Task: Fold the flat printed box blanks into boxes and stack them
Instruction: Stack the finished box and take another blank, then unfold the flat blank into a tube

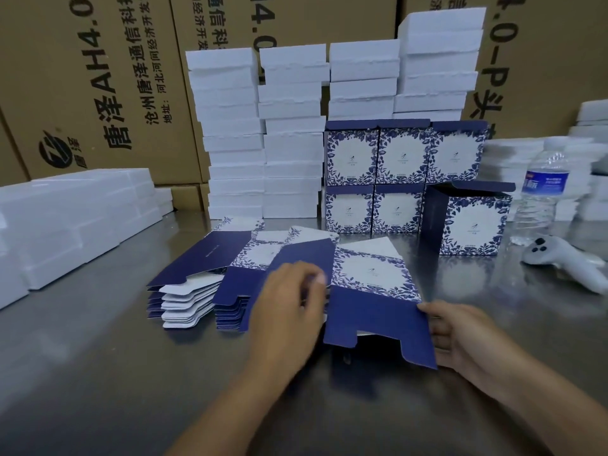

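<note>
**Grip.** The right hand [460, 340] grips the right edge of the flat blank [378, 311]. The thumb lies on the dark blue upper face and the fingers curl beneath the edge. The left hand [286, 311] shows its back to the camera, fingertips bent at the left edge of the same blank. Blur there prevents telling whether they pinch the card or only touch it. Both forearms enter over the near edge of the table [98, 373] and converge toward its middle.

**Task items.**
- The blank sits at the table's middle, floral panel up, its near flaps lifted off the metal surface above a shadow.
- The pile of blanks [197, 278] lies fanned just left of it, partly under the left hand.
- The folded boxes [378, 156] stand toward the far edge, right of centre, three over two, floral faces forward.
- The open box [473, 222] stands beside the lower row, lid flap up.

**Surroundings.**
- Stacks of white boxes [263, 143] line the far edge.
- White slabs [65, 218] lie along the left edge.
- A water bottle [543, 189] stands upright near the right edge.
- A white controller [566, 261] lies in front of the bottle.
- Brown cartons [98, 77] form a wall behind the table.
</note>
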A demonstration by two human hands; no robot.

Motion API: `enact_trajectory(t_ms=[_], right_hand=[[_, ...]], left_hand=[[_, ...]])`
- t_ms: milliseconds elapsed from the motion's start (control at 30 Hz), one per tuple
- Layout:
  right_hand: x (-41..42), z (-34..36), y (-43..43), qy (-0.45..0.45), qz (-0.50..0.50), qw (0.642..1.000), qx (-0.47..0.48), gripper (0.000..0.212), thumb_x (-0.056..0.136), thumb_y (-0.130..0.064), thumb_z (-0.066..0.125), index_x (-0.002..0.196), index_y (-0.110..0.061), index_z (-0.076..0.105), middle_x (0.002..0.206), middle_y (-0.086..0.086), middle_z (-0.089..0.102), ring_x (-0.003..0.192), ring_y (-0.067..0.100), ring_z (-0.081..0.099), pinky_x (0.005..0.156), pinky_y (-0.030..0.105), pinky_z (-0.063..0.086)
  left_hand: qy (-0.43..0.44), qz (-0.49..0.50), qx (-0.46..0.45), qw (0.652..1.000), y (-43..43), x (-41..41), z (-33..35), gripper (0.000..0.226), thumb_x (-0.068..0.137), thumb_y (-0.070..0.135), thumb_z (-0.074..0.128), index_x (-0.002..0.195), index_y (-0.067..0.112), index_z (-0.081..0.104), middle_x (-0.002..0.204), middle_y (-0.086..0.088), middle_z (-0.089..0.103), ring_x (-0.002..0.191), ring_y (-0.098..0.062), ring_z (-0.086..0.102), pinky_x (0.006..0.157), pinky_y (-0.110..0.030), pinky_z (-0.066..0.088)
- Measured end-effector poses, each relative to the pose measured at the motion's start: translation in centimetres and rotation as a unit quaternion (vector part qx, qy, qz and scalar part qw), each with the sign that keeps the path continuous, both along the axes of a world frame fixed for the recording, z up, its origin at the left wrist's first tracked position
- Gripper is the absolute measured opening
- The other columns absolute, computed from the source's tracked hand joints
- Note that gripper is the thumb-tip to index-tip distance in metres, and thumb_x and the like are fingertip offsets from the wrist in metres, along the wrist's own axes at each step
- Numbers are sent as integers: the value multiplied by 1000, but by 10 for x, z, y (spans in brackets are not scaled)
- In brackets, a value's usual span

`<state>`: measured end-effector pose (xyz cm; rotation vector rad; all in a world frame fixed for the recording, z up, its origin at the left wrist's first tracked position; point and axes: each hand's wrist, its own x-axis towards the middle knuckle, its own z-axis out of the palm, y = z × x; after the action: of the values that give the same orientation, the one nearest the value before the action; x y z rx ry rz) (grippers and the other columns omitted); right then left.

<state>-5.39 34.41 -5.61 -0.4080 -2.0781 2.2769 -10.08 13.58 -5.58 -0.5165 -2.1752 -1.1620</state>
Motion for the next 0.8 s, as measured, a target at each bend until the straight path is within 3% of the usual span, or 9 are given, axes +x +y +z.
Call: enact_trajectory(t_ms=[100, 167, 233, 300, 400, 467, 567, 633, 800], right_hand=[[0, 0, 2, -17, 26, 999, 18, 39, 95, -37, 49, 93, -4, 70, 84, 25, 70, 67, 27, 65, 62, 33, 55], [-2, -3, -1, -6, 24, 999, 36, 37, 97, -34, 48, 93, -5, 71, 91, 24, 70, 69, 26, 66, 59, 31, 56], [-4, -8, -2, 20, -4, 998, 65, 32, 98, -25, 48, 89, -2, 70, 79, 18, 71, 61, 20, 65, 54, 29, 53], [-6, -13, -1, 54, -38, 992, 111, 34, 97, -22, 50, 79, -1, 69, 69, 10, 70, 59, 18, 63, 61, 31, 51], [-8, -15, 7, 90, -114, 984, 99, 31, 95, -18, 54, 76, -2, 71, 80, 12, 73, 76, 28, 66, 78, 41, 49], [-9, -13, 14, 106, -140, 982, 71, 26, 95, -16, 54, 79, -6, 72, 83, 10, 74, 80, 28, 66, 80, 40, 50], [-9, -9, 22, 133, -124, 983, 14, 25, 96, -15, 50, 88, -4, 70, 83, 7, 74, 72, 17, 69, 67, 25, 55], [-9, -9, 23, 142, -111, 984, -13, 26, 97, -16, 47, 90, -5, 69, 82, 4, 75, 68, 11, 69, 60, 18, 55], [-9, -8, 23, 150, -109, 981, -51, 25, 98, -14, 45, 90, -8, 68, 77, -1, 74, 64, 6, 69, 57, 15, 54]], left_hand=[[-79, 35, 51, 995, -13, -15, -5, 10, 92, 19, 55, 90, 29, 56, 84, 10, 56, 74, -1, 52, 65, -8, 37], [-114, 27, 42, 992, -14, -19, -10, 12, 90, 14, 58, 92, 26, 57, 81, 7, 54, 68, -2, 50, 62, -8, 36], [-132, 28, 50, 990, -14, -21, -13, 13, 90, 12, 58, 93, 24, 57, 81, 4, 53, 65, -6, 48, 62, -11, 38], [-149, 53, 78, 984, -18, -25, -13, 11, 90, 12, 59, 97, 21, 59, 83, 0, 54, 66, -10, 49, 65, -22, 42], [-170, 111, 89, 975, -29, -31, -14, 12, 91, 17, 58, 103, 16, 57, 91, -6, 57, 73, -16, 52, 67, -26, 36], [-189, 124, 101, 969, -32, -34, -14, 16, 93, 21, 57, 106, 13, 57, 91, -5, 59, 80, -20, 55, 70, -28, 37], [-231, 92, 129, 960, -33, -36, -13, 20, 97, 31, 49, 96, 13, 58, 84, -1, 62, 73, -17, 56, 70, -33, 45], [-255, 46, 152, 954, -33, -36, -12, 36, 98, 37, 44, 88, 7, 59, 76, -4, 60, 67, -21, 53, 72, -39, 51], [-248, -36, 118, 961, -28, -30, -7, 59, 98, 47, 35, 79, -6, 54, 73, -9, 48, 67, -16, 41, 64, -30, 30]])
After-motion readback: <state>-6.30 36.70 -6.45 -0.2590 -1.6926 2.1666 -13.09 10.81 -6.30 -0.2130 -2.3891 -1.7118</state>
